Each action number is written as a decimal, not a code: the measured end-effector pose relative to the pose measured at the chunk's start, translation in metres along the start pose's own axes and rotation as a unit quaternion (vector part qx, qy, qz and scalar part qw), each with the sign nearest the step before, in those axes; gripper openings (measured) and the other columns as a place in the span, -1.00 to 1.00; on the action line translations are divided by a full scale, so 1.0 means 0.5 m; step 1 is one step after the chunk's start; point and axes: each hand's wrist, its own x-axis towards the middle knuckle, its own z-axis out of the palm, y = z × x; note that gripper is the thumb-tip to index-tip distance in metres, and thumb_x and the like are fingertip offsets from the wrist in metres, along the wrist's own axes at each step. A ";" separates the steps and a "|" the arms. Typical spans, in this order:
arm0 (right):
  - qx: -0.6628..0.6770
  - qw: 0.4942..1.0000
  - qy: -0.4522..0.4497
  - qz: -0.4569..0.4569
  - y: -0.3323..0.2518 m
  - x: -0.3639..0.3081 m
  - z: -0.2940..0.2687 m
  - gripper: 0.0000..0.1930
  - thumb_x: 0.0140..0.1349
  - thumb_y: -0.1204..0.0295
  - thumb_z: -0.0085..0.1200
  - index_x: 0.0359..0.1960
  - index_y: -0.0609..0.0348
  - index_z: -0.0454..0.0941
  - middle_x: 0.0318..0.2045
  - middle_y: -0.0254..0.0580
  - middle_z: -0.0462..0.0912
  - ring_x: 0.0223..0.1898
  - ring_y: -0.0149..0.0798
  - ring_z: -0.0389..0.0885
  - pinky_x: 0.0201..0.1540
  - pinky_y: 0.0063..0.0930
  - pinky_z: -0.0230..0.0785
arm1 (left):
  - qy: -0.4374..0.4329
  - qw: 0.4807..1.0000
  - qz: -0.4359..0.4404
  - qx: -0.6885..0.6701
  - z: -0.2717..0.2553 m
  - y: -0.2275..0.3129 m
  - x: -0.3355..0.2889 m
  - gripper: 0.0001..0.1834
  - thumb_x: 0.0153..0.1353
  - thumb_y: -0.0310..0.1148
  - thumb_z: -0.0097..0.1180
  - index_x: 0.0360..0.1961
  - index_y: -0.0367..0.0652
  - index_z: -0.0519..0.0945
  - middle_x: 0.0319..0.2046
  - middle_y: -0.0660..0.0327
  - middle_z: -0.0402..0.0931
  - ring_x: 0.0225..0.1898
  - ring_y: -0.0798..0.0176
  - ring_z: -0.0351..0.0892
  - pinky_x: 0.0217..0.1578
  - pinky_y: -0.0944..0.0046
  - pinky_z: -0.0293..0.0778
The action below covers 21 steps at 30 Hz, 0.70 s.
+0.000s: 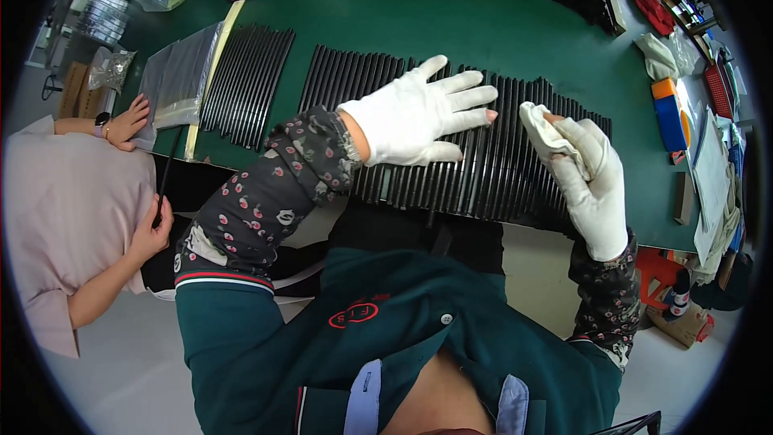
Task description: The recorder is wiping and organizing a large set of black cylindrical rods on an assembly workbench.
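A wide row of glossy black rods lies side by side in front of me. Over the middle of the row, my left hand is spread flat in a white glove with bare fingertips showing; it rests on the rods. My right hand, gloved the same way, grips a folded white cloth at the row's right end. The cloth is on or just above the rods there; I cannot tell which. Part of it is hidden by the fingers.
At my left, a co-worker's hand rests beside clear plastic sleeves, while the other holds a thin black rod. A smaller batch of black rods lies between us. An orange-and-blue box stands at right on the green table.
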 end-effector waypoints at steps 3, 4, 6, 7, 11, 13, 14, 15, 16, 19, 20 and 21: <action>-0.018 1.000 0.005 -0.021 0.004 0.004 0.008 -0.68 0.15 0.58 0.15 -0.02 0.26 0.54 -0.39 -0.15 0.47 -0.37 -0.18 0.49 -0.25 -0.41 0.37 | 0.003 1.000 -0.011 -0.001 -0.011 -0.010 -0.025 -0.30 0.26 -0.05 0.07 0.38 -0.04 0.24 0.43 0.15 0.06 0.47 0.05 -0.04 0.39 -0.22 -0.06; -0.056 0.997 -0.011 -0.045 -0.003 0.010 0.014 -0.67 0.13 0.57 0.17 -0.03 0.24 0.55 -0.40 -0.15 0.47 -0.38 -0.14 0.50 -0.27 -0.37 0.37 | 0.020 0.999 -0.028 0.006 -0.022 -0.013 -0.021 -0.31 0.27 -0.07 0.06 0.38 -0.04 0.23 0.43 0.14 0.06 0.47 0.03 -0.04 0.38 -0.23 -0.07; -0.110 0.989 -0.039 -0.096 0.000 0.021 0.033 -0.66 0.07 0.54 0.20 -0.06 0.19 0.55 -0.41 -0.12 0.47 -0.40 -0.05 0.50 -0.31 -0.27 0.38 | 0.066 0.997 -0.040 0.023 -0.019 -0.026 -0.003 -0.33 0.27 -0.09 0.02 0.38 -0.05 0.24 0.43 0.12 0.06 0.47 -0.01 -0.04 0.38 -0.25 -0.07; -0.127 0.984 -0.064 -0.105 -0.009 0.029 0.046 -0.65 0.06 0.54 0.21 -0.06 0.15 0.55 -0.41 -0.13 0.48 -0.40 -0.05 0.50 -0.31 -0.25 0.39 | 0.072 0.996 -0.038 0.024 -0.010 -0.029 0.010 -0.34 0.27 -0.08 0.01 0.37 -0.04 0.25 0.43 0.13 0.07 0.46 0.00 -0.02 0.38 -0.24 -0.05; -0.140 0.957 -0.128 -0.220 0.002 0.037 0.130 -0.77 0.08 0.48 0.15 -0.21 0.20 0.49 -0.41 -0.13 0.50 -0.38 -0.08 0.54 -0.35 -0.26 0.43 | 0.016 0.997 -0.035 0.064 0.010 -0.017 0.034 -0.32 0.25 -0.05 0.02 0.37 -0.02 0.25 0.43 0.15 0.07 0.46 0.04 0.01 0.38 -0.21 -0.03; -0.171 0.916 -0.232 -0.278 -0.046 0.026 0.149 -0.81 0.09 0.43 0.04 -0.27 0.22 0.44 -0.42 -0.14 0.52 -0.36 -0.14 0.58 -0.36 -0.36 0.48 | 0.005 0.998 -0.059 0.018 0.005 -0.017 0.027 -0.33 0.27 -0.05 0.00 0.38 0.00 0.23 0.44 0.16 0.05 0.46 0.06 0.00 0.38 -0.20 -0.03; -0.155 0.879 -0.312 -0.325 -0.058 0.006 0.143 -0.79 0.08 0.43 0.04 -0.25 0.22 0.45 -0.41 -0.15 0.53 -0.35 -0.14 0.58 -0.35 -0.37 0.49 | 0.006 0.998 -0.055 0.020 0.004 -0.018 0.029 -0.34 0.28 -0.05 -0.02 0.38 0.02 0.23 0.44 0.17 0.05 0.46 0.07 -0.01 0.38 -0.20 -0.04; -0.135 0.833 -0.389 -0.370 -0.066 -0.012 0.141 -0.76 0.06 0.43 0.03 -0.22 0.23 0.46 -0.41 -0.16 0.53 -0.34 -0.14 0.59 -0.34 -0.38 0.50 | 0.006 0.998 -0.057 0.020 0.009 -0.020 0.027 -0.34 0.28 -0.05 -0.02 0.38 0.02 0.23 0.44 0.17 0.05 0.46 0.07 -0.01 0.38 -0.20 -0.04; -0.030 0.861 -0.400 -0.313 -0.069 -0.016 0.139 -0.72 0.03 0.46 0.05 -0.19 0.24 0.47 -0.41 -0.16 0.53 -0.37 -0.13 0.57 -0.36 -0.36 0.48 | 0.016 0.998 -0.056 0.018 0.015 -0.022 0.024 -0.35 0.28 -0.05 -0.02 0.38 0.03 0.25 0.44 0.17 0.05 0.46 0.08 -0.01 0.38 -0.20 -0.03; 0.040 0.940 -0.172 -0.293 -0.078 0.056 0.123 -0.71 0.03 0.48 0.09 -0.17 0.25 0.49 -0.38 -0.15 0.53 -0.38 -0.12 0.57 -0.38 -0.34 0.46 | 0.027 0.998 -0.052 0.028 0.022 -0.031 0.023 -0.37 0.29 -0.05 -0.03 0.36 0.03 0.27 0.43 0.17 0.07 0.46 0.10 0.00 0.38 -0.19 -0.03; -0.133 0.939 -0.103 -0.301 -0.069 0.064 0.126 -0.71 -0.01 0.51 0.12 -0.19 0.25 0.49 -0.37 -0.14 0.53 -0.39 -0.11 0.56 -0.39 -0.34 0.44 | 0.029 0.998 -0.042 0.042 0.024 -0.033 0.024 -0.38 0.29 -0.05 -0.03 0.35 0.03 0.29 0.43 0.18 0.09 0.46 0.11 0.00 0.38 -0.18 -0.02; -0.162 0.943 -0.185 -0.226 -0.037 0.062 0.152 -0.67 -0.06 0.57 0.13 -0.16 0.18 0.49 -0.35 -0.12 0.52 -0.36 -0.03 0.54 -0.31 -0.25 0.44 | 0.028 0.998 -0.040 0.042 0.023 -0.026 0.024 -0.38 0.29 -0.05 -0.03 0.35 0.03 0.29 0.43 0.18 0.09 0.46 0.11 0.00 0.38 -0.18 -0.02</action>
